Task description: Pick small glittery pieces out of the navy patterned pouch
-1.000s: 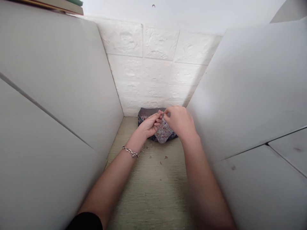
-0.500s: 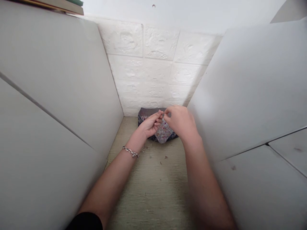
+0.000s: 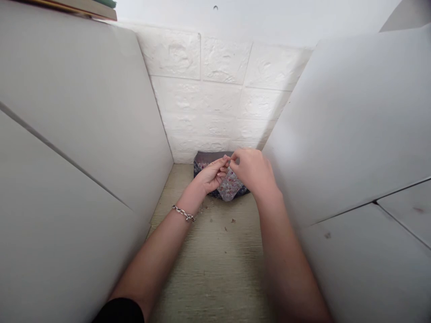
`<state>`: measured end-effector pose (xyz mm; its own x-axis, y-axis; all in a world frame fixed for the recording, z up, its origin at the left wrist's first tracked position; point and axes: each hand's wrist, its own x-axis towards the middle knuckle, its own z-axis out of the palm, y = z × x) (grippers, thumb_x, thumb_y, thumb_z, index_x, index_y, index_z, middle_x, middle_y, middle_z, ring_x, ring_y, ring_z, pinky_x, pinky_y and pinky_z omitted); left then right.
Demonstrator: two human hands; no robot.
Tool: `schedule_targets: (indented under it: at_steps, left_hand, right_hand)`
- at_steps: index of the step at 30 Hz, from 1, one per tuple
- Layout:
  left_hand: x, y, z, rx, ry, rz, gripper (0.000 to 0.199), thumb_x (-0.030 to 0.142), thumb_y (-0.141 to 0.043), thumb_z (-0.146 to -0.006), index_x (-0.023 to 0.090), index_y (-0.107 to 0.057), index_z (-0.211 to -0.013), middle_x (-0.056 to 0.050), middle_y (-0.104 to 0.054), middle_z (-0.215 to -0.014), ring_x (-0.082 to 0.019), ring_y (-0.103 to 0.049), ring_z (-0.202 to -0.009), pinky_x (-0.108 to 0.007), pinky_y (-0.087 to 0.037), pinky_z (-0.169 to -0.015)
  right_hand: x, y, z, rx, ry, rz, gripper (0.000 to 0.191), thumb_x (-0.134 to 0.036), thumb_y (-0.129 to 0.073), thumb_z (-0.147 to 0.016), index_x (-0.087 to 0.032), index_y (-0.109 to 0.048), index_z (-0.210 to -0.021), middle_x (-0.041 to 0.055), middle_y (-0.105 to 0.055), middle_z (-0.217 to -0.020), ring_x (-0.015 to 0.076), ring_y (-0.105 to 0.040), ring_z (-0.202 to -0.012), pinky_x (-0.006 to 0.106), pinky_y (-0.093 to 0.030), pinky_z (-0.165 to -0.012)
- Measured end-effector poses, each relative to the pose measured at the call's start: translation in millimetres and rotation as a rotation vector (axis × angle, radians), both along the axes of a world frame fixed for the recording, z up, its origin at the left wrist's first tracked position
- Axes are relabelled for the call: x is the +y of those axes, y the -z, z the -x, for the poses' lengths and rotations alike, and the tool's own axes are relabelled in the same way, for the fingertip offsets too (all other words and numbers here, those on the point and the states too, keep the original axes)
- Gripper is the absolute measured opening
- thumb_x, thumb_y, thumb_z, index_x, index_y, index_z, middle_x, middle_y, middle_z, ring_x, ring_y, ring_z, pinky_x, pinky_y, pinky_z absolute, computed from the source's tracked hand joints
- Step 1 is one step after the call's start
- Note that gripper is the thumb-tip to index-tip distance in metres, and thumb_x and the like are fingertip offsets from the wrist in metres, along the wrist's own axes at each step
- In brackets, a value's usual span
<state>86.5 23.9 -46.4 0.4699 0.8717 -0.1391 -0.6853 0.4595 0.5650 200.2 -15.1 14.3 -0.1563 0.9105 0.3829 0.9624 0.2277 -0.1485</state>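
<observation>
Above a dark patterned container at the foot of the wall, my two hands meet fingertip to fingertip. My left hand, palm turned up, pinches thumb against forefinger; what sits between them is too small to name. From the right, my right hand closes thumb and forefinger in a ring, its tips touching or almost touching the left ones. Any object in that pinch is also too small to see. Many small multicoloured beads or bits in a clear bag fill the container, partly hidden behind my hands.
White panels stand close on the left and right. A white brick-patterned wall closes the back. Small crumbs lie on the pale wooden surface. Books rest on top of the left panel.
My right hand has shifted very slightly left, and my left fingertips slightly to the right. Both pinches stay closed, and the container has not moved.
</observation>
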Motion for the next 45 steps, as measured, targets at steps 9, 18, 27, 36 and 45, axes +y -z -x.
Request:
schedule_targets:
  at_steps: [9,18,27,36,45]
  left_hand:
    - [-0.2,0.3,-0.2,0.035,0.001,-0.008,0.005,0.013,-0.057,-0.07,0.009,-0.054,-0.067,0.003,-0.045,-0.056,0.002,-0.038,-0.041,-0.009,-0.023,-0.032]
    - [0.3,-3.0,2.4,0.075,0.011,0.004,0.013,0.018,-0.054,-0.074,0.009,-0.051,-0.065,0.003,-0.042,-0.052,0.002,-0.034,-0.037,-0.009,-0.018,-0.03]
    - [2.6,-1.2,0.8,0.149,-0.028,0.008,0.015,0.02,-0.057,-0.072,0.011,-0.049,-0.063,0.005,-0.036,-0.047,0.002,-0.029,-0.033,-0.009,-0.014,-0.027]
    - [3.5,-3.2,0.5,0.049,-0.059,0.087,0.016,0.021,-0.051,-0.076,0.009,-0.05,-0.066,0.004,-0.039,-0.048,0.002,-0.032,-0.035,-0.007,-0.02,-0.028]
    - [4.7,-5.5,-2.1,-0.104,-0.295,0.249,0.033,-0.006,-0.03,-0.068,0.005,-0.051,-0.092,-0.007,-0.056,-0.068,-0.007,-0.056,-0.06,-0.014,-0.049,-0.057]
  right_hand:
    - [0.6,-0.2,-0.1,-0.052,-0.023,0.045,0.029,-0.028,-0.035,-0.08,-0.019,-0.063,-0.079,0.0068,-0.06,-0.081,0.0151,-0.051,-0.072,0.025,-0.031,-0.055]
    - [15.5,9.9,-6.0,0.188,-0.173,0.142,0.028,-0.031,-0.039,-0.078,-0.022,-0.066,-0.08,0.0026,-0.063,-0.076,0.0104,-0.051,-0.068,0.022,-0.033,-0.062]
    - [21.9,18.5,-3.3,0.371,-0.073,0.119,0.026,-0.029,-0.037,-0.07,-0.016,-0.059,-0.066,0.0017,-0.057,-0.063,0.0095,-0.044,-0.058,0.021,-0.03,-0.056]
    - [30.5,28.5,-3.0,0.593,-0.094,0.215,0.019,-0.029,-0.036,-0.067,-0.017,-0.046,-0.056,-0.0019,-0.048,-0.058,0.0084,-0.038,-0.056,0.021,-0.028,-0.053]
    - [37.1,29.1,-6.7,1.416,-0.06,0.199,0.015,-0.033,-0.039,-0.068,-0.018,-0.04,-0.071,-0.0016,-0.048,-0.071,0.0042,-0.038,-0.049,0.017,-0.033,-0.047]
